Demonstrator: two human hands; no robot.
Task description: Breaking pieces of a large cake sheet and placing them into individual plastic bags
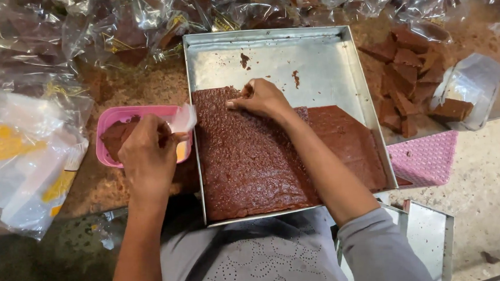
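1 head camera looks steeply down, close over the tray (336, 45).
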